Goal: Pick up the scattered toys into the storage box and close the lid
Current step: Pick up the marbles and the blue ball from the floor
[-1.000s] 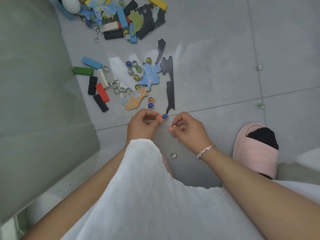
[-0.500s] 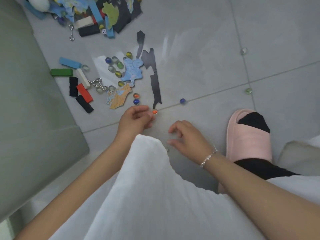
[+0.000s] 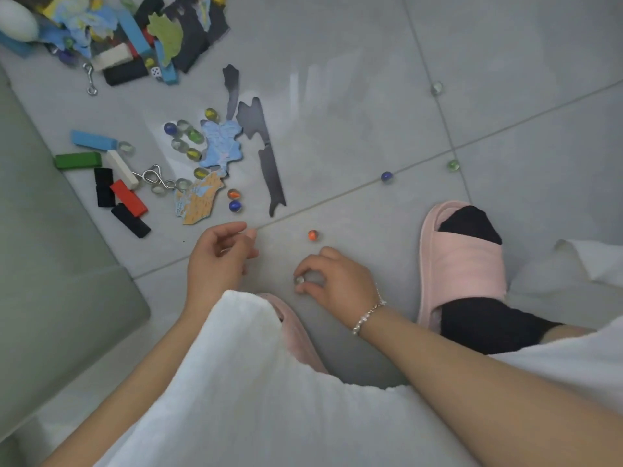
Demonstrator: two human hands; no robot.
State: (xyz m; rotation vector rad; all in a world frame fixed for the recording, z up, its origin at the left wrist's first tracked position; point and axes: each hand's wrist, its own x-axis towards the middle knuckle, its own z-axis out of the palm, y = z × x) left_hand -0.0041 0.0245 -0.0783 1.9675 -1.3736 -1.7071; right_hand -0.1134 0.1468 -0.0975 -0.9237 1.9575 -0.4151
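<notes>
My right hand point(image 3: 333, 281) pinches a small clear marble point(image 3: 299, 280) between thumb and fingertips, low over the grey floor tiles. My left hand point(image 3: 219, 257) hovers beside it with loosely curled fingers, and nothing shows in it. An orange marble point(image 3: 313, 235) lies loose between and just beyond both hands. A blue marble point(image 3: 386, 176) sits on the grout line to the right. Beyond my left hand lie several marbles point(image 3: 187, 139), map-shaped puzzle pieces point(image 3: 222, 143), coloured wooden blocks point(image 3: 114, 187) and a metal wire puzzle point(image 3: 151, 175). A large grey-green body with a rounded corner point(image 3: 50, 264), possibly the storage box, fills the left side.
A bigger heap of blocks and puzzle pieces point(image 3: 135, 38) lies at the top left by a white egg shape point(image 3: 17, 21). A green marble point(image 3: 453, 165) and a clear one point(image 3: 436, 88) rest far right. My pink slipper point(image 3: 462, 261) stands right of my right hand.
The orange marble left my left fingertips and rolled right. The blue marble rolled away along the grout line. My right hand drew back toward me and took up the clear marble.
</notes>
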